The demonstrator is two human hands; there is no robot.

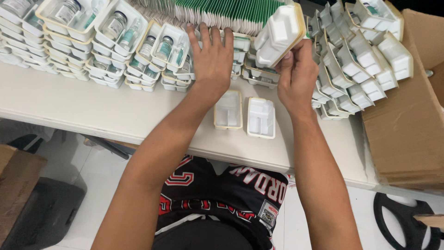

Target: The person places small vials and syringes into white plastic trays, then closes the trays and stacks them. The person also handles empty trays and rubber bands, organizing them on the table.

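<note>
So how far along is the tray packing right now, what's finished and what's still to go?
Done: stacks of filled trays holding vials sit at the left. In hand: the right hand grips a small stack of empty trays, the left hand rests flat on the filled rows, and two empty trays lie on the table. Left: many empty trays piled at the right.

- Your left hand (212, 58) hides the trays beneath its palm.
- Far stacks of filled vial trays (69, 18) run past the frame's top-left edge.
- The cardboard box (407, 125) is cropped at right.
</note>
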